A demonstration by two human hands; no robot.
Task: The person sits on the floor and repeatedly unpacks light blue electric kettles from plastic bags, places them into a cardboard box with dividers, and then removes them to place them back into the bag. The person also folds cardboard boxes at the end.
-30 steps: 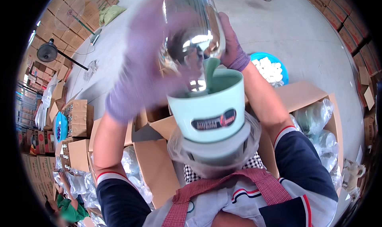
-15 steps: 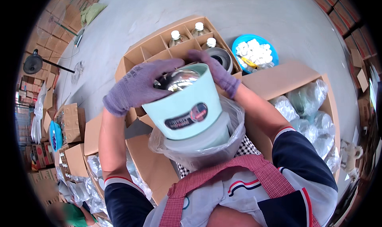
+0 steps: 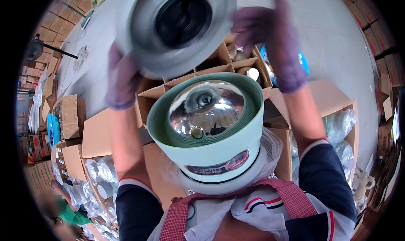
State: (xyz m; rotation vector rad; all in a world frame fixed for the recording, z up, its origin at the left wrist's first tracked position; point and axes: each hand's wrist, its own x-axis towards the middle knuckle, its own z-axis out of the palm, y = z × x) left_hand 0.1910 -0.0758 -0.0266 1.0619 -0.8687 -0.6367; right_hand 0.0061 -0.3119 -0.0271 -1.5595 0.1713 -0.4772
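Observation:
My left hand (image 3: pixel 121 78), in a purple work glove, grips the edge of a wide grey round piece (image 3: pixel 145 51) with a black centre, raised over the boxes. My right hand (image 3: pixel 276 47), gloved alike and motion-blurred, is open to the right of that piece, apart from it. Below both hands, close to my body, stands a mint-green flask shell (image 3: pixel 211 156) with a label. Inside its wide top sits a shiny silver dome (image 3: pixel 206 110), a gap between it and the rim. A clear plastic bag (image 3: pixel 272 146) lies about the shell's lower part.
Beyond the shell stands a divided carton (image 3: pixel 162 89) holding white-capped bottles (image 3: pixel 252 74). Behind my right hand is a blue basin (image 3: pixel 303 63). Open boxes with plastic-wrapped items (image 3: pixel 341 127) flank me. At far left are a fan (image 3: pixel 36 49) and a person in green (image 3: pixel 74 213).
Both hands have left the green shell and spread apart. My left hand now holds the grey round piece, which was in the divided carton. The shell appears nearer, its silver dome in fuller view.

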